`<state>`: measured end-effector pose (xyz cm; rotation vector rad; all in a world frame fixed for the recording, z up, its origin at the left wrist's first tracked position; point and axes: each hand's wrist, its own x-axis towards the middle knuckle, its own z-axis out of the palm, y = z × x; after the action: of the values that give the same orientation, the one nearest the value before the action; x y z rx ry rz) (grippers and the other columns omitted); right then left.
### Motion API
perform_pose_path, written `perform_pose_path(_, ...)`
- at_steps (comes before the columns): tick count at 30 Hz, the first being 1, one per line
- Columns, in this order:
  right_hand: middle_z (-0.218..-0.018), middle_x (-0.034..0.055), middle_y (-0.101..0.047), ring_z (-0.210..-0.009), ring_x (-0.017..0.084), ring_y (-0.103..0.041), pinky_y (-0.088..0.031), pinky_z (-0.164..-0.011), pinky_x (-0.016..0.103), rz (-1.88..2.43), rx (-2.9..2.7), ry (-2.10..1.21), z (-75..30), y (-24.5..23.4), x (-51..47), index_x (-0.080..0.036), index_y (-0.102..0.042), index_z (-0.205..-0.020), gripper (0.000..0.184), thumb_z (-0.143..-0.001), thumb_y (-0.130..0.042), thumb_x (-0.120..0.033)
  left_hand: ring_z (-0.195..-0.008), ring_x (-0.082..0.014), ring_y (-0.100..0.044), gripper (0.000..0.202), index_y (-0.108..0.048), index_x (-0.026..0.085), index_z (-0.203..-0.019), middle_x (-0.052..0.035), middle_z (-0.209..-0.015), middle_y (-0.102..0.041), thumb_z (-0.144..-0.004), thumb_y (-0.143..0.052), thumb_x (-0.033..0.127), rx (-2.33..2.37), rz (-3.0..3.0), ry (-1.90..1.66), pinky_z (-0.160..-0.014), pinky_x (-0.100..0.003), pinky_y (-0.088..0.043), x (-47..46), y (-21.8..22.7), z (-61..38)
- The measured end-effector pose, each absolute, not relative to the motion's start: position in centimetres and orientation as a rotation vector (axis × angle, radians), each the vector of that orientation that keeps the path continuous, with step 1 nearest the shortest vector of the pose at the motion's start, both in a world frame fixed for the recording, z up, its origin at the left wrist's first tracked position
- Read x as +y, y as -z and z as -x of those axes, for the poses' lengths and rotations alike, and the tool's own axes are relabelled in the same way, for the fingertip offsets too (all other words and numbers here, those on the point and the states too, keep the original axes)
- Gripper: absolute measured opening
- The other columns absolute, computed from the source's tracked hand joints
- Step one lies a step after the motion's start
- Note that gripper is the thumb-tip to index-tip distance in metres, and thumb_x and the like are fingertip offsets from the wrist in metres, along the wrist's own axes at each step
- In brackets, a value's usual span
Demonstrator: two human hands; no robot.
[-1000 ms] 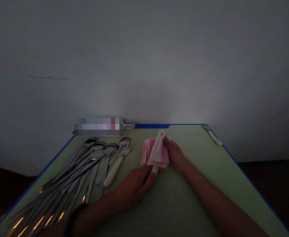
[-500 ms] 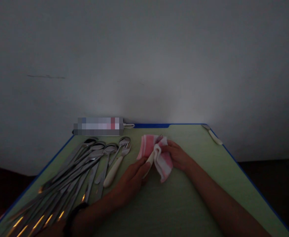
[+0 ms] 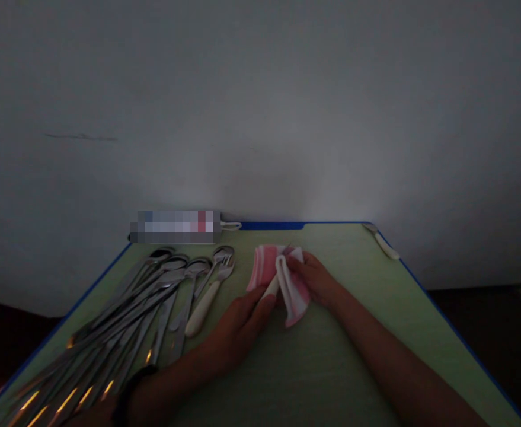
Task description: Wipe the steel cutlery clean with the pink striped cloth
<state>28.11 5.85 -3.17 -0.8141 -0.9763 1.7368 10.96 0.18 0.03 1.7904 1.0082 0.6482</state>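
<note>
My left hand (image 3: 237,326) is closed around the white handle of a piece of cutlery (image 3: 272,287). A pink and white striped cloth (image 3: 265,265) is folded over its metal end, and only a thin tip shows above, so its kind cannot be made out. My right hand (image 3: 317,280) pinches the cloth around that metal part from the right. Left of my left hand lies a white-handled fork (image 3: 204,305) with its tines pointing away from me. Beside it several metal spoons (image 3: 197,267) and other long cutlery are spread out.
The light green table (image 3: 331,367) has a blue edge and stands against a grey wall (image 3: 260,107). A blurred-out box-like object (image 3: 175,227) with a white loop lies at the back left. Another white-handled utensil (image 3: 385,245) rests at the back right corner.
The cloth's fold has shifted slightly around the cutlery, and my right fingers press closer to it. My left hand keeps its hold on the handle, which has turned a little.
</note>
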Motion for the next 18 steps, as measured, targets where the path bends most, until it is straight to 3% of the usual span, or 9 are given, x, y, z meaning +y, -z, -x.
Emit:
perform_pose_path(8,-0.06,-0.0004,-0.062,-0.053,0.012,-0.056,-0.046,-0.06,0.027,0.86,-0.862,-1.818,-28.2,2.67,5.82,-0.014,-0.059,-0.076,0.02,-0.062,-0.067,-0.027,-0.057,-0.0112,-0.043,0.037,-0.057,0.016,-0.09,0.0024,-0.066,-0.05,-0.092,-0.031,0.042,1.068,-1.683,-0.65,-0.051,-0.02,-0.034,0.2,0.65,-10.68)
perform_pose_path(15,-0.067,-0.0008,-0.063,-0.056,0.011,-0.056,-0.045,-0.06,0.025,0.801,-0.925,-1.793,-28.35,3.0,5.88,-0.016,-0.057,-0.083,0.026,-0.065,-0.068,-0.031,-0.063,-0.0129,-0.046,0.035,-0.056,0.017,-0.105,0.0003,-0.074,-0.055,-0.092,-0.031,0.04,1.029,-1.707,-0.649,-0.056,-0.022,-0.037,0.14,-0.02,-10.88)
perform_pose_path(18,-0.066,-0.0006,-0.063,-0.055,0.01,-0.055,-0.044,-0.057,0.023,0.835,-1.033,-1.733,-28.35,3.26,5.83,-0.015,-0.059,-0.084,0.026,-0.065,-0.069,-0.03,-0.062,-0.0127,-0.045,0.034,-0.056,0.017,-0.102,0.0009,-0.07,-0.054,-0.092,-0.033,0.04,1.049,-1.694,-0.668,-0.057,-0.022,-0.037,0.07,0.18,-10.89)
